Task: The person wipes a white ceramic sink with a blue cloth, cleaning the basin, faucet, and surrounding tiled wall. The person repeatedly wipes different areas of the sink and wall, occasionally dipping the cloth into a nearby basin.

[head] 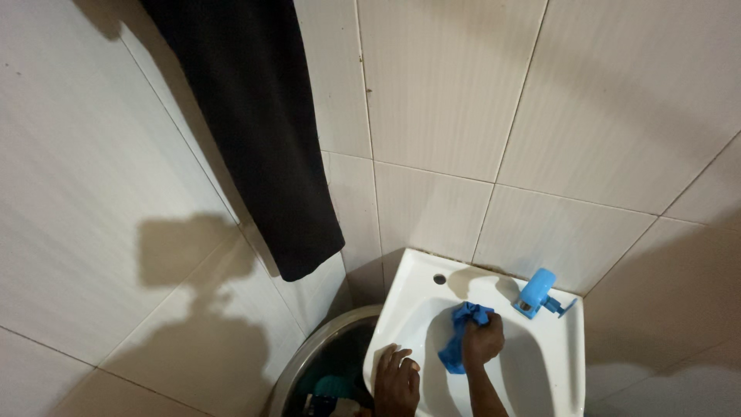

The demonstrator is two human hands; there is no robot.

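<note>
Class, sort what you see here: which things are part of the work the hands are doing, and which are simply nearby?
In use:
right hand, in a shut grip on the blue cloth
left hand, resting on the rim of the white washbasin

Simply nearby:
blue tap
black garment hanging against the tiled wall
metal bucket beside the basin

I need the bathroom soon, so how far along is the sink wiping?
Midway, it seems. The right hand holds a blue cloth against the inside of the white sink, below the blue tap. The left hand rests on the front rim. No dirt shows on the rim; the basin's lower part is out of view.
</note>
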